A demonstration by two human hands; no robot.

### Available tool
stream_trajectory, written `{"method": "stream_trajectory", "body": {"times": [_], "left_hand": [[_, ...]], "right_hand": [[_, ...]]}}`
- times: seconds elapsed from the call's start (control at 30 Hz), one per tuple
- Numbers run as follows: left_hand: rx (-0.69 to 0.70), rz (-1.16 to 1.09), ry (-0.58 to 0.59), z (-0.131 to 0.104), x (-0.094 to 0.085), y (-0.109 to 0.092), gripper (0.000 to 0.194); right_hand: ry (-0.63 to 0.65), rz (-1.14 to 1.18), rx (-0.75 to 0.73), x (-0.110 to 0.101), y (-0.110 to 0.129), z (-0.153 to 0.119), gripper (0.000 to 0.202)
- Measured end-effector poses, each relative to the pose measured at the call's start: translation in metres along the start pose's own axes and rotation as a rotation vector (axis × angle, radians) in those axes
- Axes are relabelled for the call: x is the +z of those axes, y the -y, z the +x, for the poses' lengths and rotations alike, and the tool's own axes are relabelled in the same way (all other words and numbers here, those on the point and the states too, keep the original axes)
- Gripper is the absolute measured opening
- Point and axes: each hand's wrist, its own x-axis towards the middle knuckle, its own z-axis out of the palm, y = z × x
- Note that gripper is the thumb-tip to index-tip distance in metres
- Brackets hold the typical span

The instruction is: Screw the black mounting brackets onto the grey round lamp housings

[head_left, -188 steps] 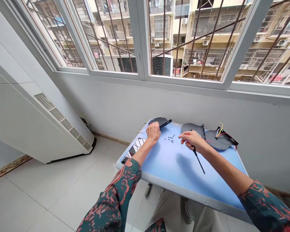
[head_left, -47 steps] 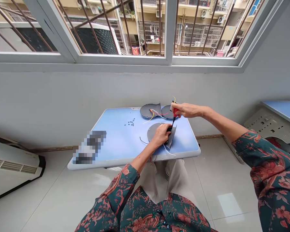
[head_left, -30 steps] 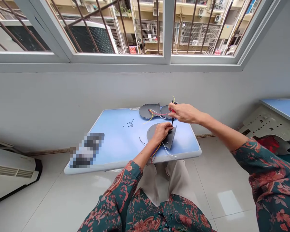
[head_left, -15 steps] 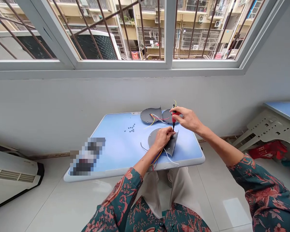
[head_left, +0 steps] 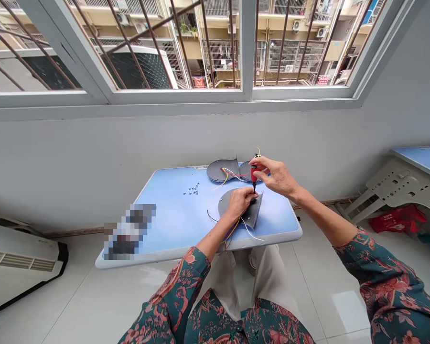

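Observation:
A red and black screwdriver [head_left: 253, 174] stands nearly upright in my right hand [head_left: 277, 177], whose fingers close round its handle. Its tip meets a dark grey rounded panel [head_left: 225, 201] lying near the table's front right edge. My left hand [head_left: 241, 202] rests over this panel, thumb and fingertips pinched together beside the screwdriver's tip. What they pinch is too small to make out. White, yellow, red and dark wires [head_left: 251, 234] come out from under the panel towards the table edge.
Two similar grey panels [head_left: 218, 170] with loose coloured wires lie at the table's back edge. Several small screws [head_left: 192, 190] are scattered left of them on the blue table [head_left: 172, 224]. A blurred-out patch [head_left: 129, 231] covers something at the left end. The window wall stands behind.
The view has shifted slightly. Both hands stay at the same spot on the panel, with the screwdriver upright; the fingers on its handle have moved a little.

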Motion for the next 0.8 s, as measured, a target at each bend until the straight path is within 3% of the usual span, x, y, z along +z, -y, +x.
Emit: {"method": "stream_trajectory", "body": {"times": [0.17,0.3,0.37,0.57,0.8], "left_hand": [[-0.005,-0.017,-0.016,0.0,0.001,0.001,0.015],[-0.033,-0.064,-0.023,0.001,0.004,0.002,0.021],[-0.027,-0.064,-0.027,0.001,0.005,0.003,0.022],[0.041,-0.012,0.009,0.001,0.002,0.004,0.01],[0.138,0.243,0.017,0.001,0.003,0.004,0.015]], "right_hand": [[-0.104,-0.124,0.006,0.01,0.0,0.0,0.025],[-0.025,0.063,0.057,0.005,-0.008,0.002,0.043],[0.0,0.105,0.065,0.004,-0.008,0.002,0.043],[-0.117,-0.129,0.007,0.014,-0.007,0.001,0.029],[-0.093,0.089,0.078,0.004,-0.022,0.002,0.045]]}}
